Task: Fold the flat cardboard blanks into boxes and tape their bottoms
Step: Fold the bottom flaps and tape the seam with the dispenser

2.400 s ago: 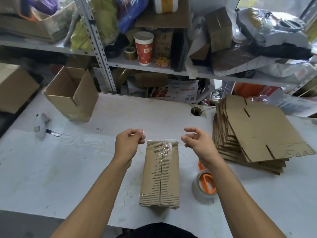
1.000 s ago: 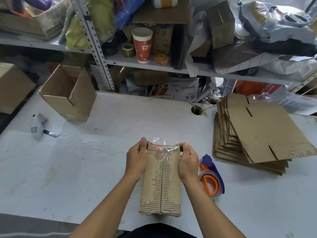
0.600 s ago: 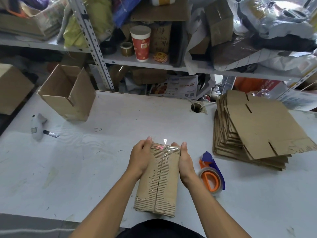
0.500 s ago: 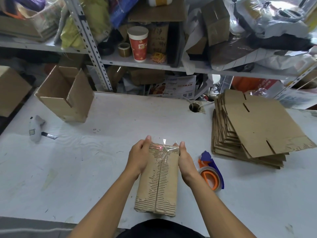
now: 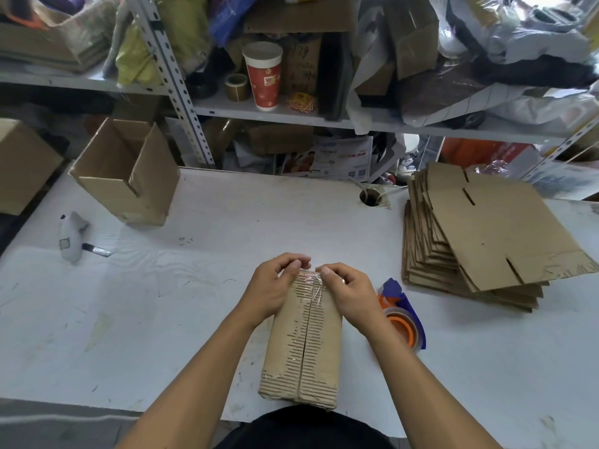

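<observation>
Cardboard box (image 5: 303, 338) lies bottom-up on tabletop (image 5: 227, 228) w/ left hand (image 5: 271, 286) & right hand (image 5: 349, 291) curled over its far end, fingers pressing clear tape (image 5: 308, 280) down; wrinkled tape could lift if not smoothed, and seam reopen.

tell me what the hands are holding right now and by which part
Both the left hand and right hand grip the brown corrugated cardboard box at its far end, fingers curled over the clear tape there.
</observation>
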